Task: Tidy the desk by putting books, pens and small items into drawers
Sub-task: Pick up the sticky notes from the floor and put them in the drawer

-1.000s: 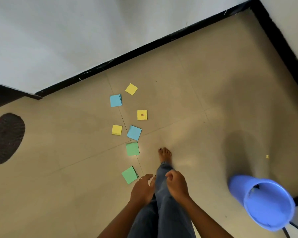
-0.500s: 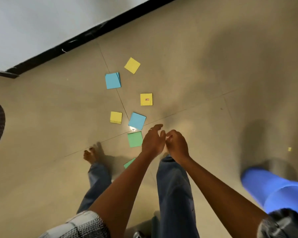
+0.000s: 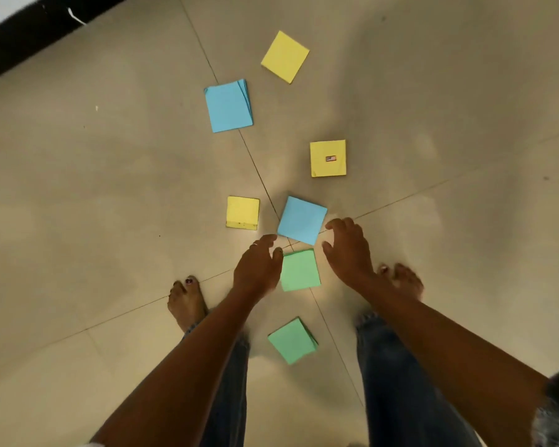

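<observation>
Where tiles meet: square paper pads

The head camera looks steeply down, fairly close, at the tiled floor before the feet.

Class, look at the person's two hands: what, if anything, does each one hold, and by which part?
Nothing is held. The left hand and right hand hang open on either side of a green pad on the floor, gripping no part of it.

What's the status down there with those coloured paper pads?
Left hand and right hand open, holding nothing. Both flank the green pad, below the blue pad. Nothing in the way.
</observation>
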Tool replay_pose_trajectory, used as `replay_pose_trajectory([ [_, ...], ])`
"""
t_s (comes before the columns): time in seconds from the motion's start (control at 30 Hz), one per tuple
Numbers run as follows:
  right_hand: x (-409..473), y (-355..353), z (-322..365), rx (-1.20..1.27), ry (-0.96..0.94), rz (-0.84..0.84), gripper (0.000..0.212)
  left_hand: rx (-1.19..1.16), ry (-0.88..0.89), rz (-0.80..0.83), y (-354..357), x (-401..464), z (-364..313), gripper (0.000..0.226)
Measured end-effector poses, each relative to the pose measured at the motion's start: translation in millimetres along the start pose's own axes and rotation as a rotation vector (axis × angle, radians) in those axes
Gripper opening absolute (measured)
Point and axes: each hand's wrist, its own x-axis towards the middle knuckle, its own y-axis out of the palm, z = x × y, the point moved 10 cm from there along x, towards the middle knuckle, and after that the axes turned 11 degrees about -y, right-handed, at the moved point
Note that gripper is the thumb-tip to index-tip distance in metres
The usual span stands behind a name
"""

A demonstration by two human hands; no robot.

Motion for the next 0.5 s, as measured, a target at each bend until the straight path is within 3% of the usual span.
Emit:
replay_pose_trajectory([
  [0.33,67.6,70.4,9.7,-0.277,-0.113,0.133,0.075,-0.069,0.029,-0.037,32.7,59.4,21.3,0.041],
  [0.5,74.3,77.5,6.4,-0.496,-0.120,0.067,0.071,-0.128,0.030,-0.009,47.7,66.4,19.6,0.042],
])
